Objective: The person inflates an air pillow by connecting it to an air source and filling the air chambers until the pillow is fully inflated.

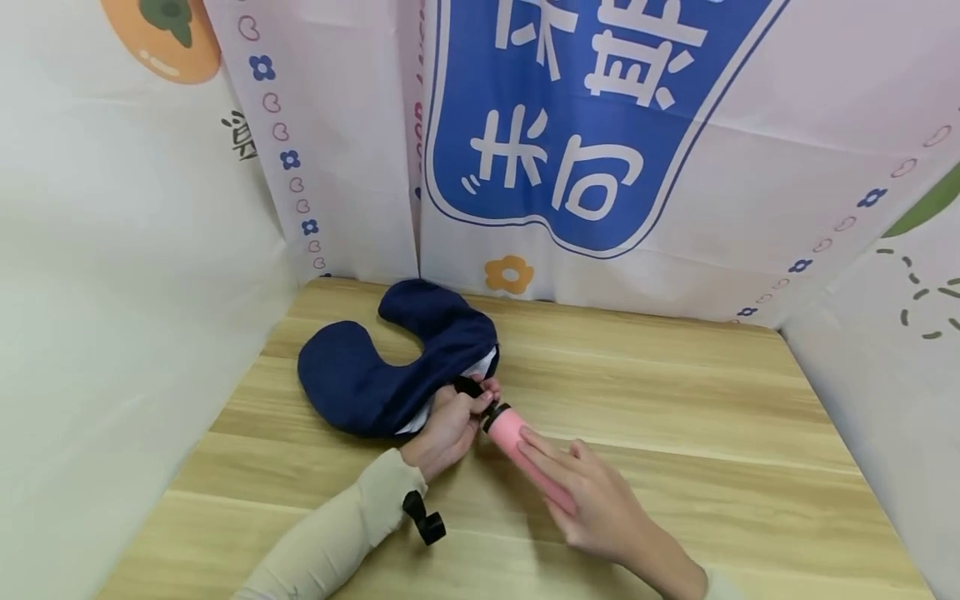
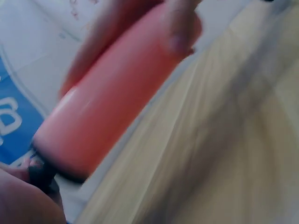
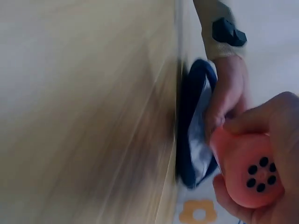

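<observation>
A navy U-shaped neck pillow (image 1: 352,383) lies on the table in the head view, white lining (image 1: 480,367) showing along its near-right edge. Beside that edge my left hand (image 1: 450,427) pinches a black nozzle (image 1: 468,386) at the end of a pink hand pump (image 1: 525,454). My right hand (image 1: 603,508) grips the pump's body, which slants from the pillow toward the lower right. Fingers along the pink barrel (image 2: 112,93) show in the left wrist view. In the right wrist view, the pump's end (image 3: 252,172) has several dark holes. Where the nozzle meets the pillow is hidden by fingers.
A wood-grain table (image 1: 675,400) extends right of the pillow. White printed sheets (image 1: 360,167) wall it at the back and sides, with a blue lettered panel (image 1: 540,208) behind. A black strap with a small block (image 1: 426,521) is on the left sleeve.
</observation>
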Motion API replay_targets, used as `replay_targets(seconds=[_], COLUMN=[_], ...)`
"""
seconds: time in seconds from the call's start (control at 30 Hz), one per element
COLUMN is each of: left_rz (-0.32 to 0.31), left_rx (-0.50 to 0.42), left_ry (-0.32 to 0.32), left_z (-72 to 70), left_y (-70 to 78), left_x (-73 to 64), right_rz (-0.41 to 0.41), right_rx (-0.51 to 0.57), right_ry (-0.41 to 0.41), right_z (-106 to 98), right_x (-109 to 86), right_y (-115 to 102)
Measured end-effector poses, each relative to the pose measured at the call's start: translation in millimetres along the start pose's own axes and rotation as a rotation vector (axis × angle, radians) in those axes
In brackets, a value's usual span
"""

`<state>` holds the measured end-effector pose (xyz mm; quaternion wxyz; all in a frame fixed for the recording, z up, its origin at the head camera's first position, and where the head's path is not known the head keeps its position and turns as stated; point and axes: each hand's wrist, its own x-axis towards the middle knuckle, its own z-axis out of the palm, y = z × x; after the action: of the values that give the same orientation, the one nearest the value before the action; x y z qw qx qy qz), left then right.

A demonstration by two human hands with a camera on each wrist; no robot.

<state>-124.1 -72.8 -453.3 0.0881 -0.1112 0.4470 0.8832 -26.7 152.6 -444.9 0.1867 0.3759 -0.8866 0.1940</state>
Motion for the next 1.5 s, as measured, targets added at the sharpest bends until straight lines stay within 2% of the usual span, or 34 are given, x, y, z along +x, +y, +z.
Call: replay_targets(seconds=[0.13,0.23,0.33,0.4,0.47,0.57,0.67,0.77,0.87,1.03,1.2,1.23,1.33,1.4,1.5], left_rz=[0.016,0.032,0.055,0.056,0.04,0.009,0.016,-0.001,-0.022,0.007,0.005,0.008,0.027,0.028,0.001], left_rx=[-0.008,-0.026,-0.07,-0.084,-0.079,-0.051,-0.046,-0.036,-0.029,-0.048,-0.078,-0.088,-0.116,-0.125,-0.125], left_ry=[-0.014,-0.018,-0.007,0.0,-0.004,-0.008,-0.001,-0.022,-0.068,-0.05,-0.052,-0.055,-0.055,-0.049,-0.038], left_z=[-1.8,-3.7,-3.4,1.0,7.4,16.7,19.7,19.0,16.8,8.7,4.9,5.3,9.5,16.3,24.5], left_y=[7.3,16.2,22.3,22.3,18.2,7.6,-1.4,-7.1,-8.4,1.0,16.5,19.3,24.0,21.2,9.7], left_x=[6.3,8.5,9.4,7.5,3.1,-6.4,-13.6,-16.1,-14.7,-5.2,2.1,3.1,2.9,-0.8,-8.2], right_rz=[0.046,0.037,0.039,0.042,0.041,0.013,0.009,0.048,0.093,0.083,0.073,0.081,0.081,0.078,0.059], right_rx=[0.057,0.066,0.056,0.053,0.039,0.014,0.012,0.047,0.068,0.077,0.1,0.112,0.121,0.119,0.099], right_ry=[-0.051,-0.087,-0.08,-0.04,0.011,0.075,0.096,0.071,-0.004,-0.088,-0.103,-0.091,0.013,0.082,0.155], right_z=[-19.0,-42.0,-65.3,-73.1,-71.3,-55.8,-39.8,-32.0,-30.8,-42.8,-80.7,-90.0,-107.6,-103.6,-79.4], right_x=[-21.5,-32.3,-39.1,-38.0,-30.9,-15.5,-1.6,4.7,-1.3,-24.9,-40.7,-41.8,-37.3,-27.1,-10.2], right_y=[3.6,4.3,4.5,3.3,0.3,-5.5,-8.2,-5.4,-1.7,0.6,0.7,-0.2,-3.5,-5.9,-7.8])
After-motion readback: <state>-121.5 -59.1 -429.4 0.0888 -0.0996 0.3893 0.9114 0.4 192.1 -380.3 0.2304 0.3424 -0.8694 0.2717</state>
